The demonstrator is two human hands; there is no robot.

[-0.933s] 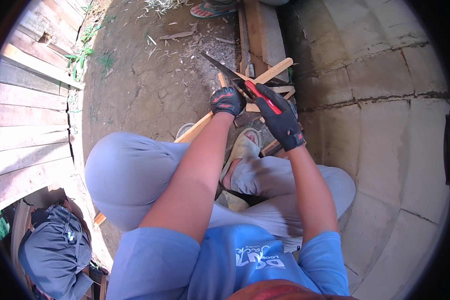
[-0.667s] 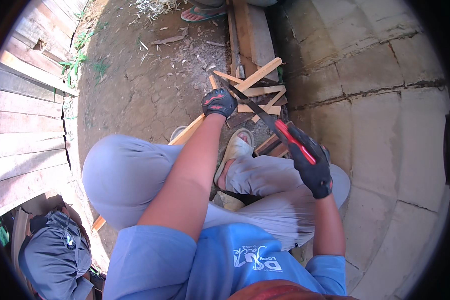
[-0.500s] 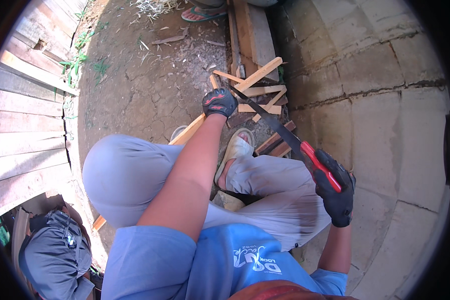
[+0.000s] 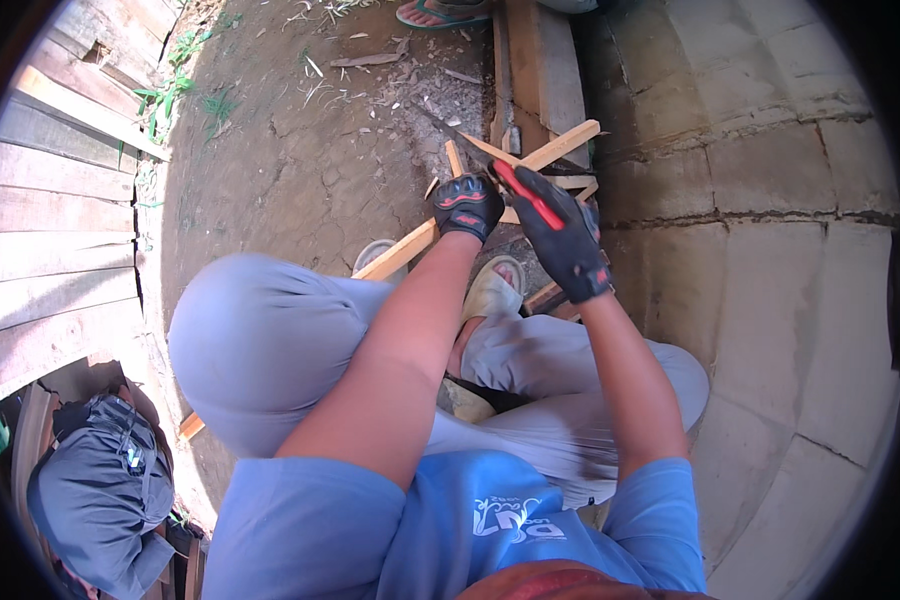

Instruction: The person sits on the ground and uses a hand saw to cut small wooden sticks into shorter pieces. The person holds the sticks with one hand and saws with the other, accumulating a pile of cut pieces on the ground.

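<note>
A long light wooden strip (image 4: 565,145) runs diagonally from beside my left knee up toward the wall. My left hand (image 4: 467,206), in a black glove with red marks, is closed around its middle. My right hand (image 4: 560,240), also black-gloved, grips the red handle of a handsaw (image 4: 533,196). The dark blade slants up and left, crossing the strip just beyond my left hand. Whether its teeth touch the wood, I cannot tell. A shorter strip (image 4: 454,158) sticks up past my left knuckles.
Thick timber beams (image 4: 555,75) lie along the block wall (image 4: 760,170) on the right. A person's sandalled foot (image 4: 445,12) is at the top. Wood shavings litter the dirt ground (image 4: 300,180). Plank boards (image 4: 55,230) and a dark backpack (image 4: 100,495) are at the left.
My right hand has pushed the handsaw forward and left, from beside my right knee to close by my left hand. My left hand keeps its hold on the strip.
</note>
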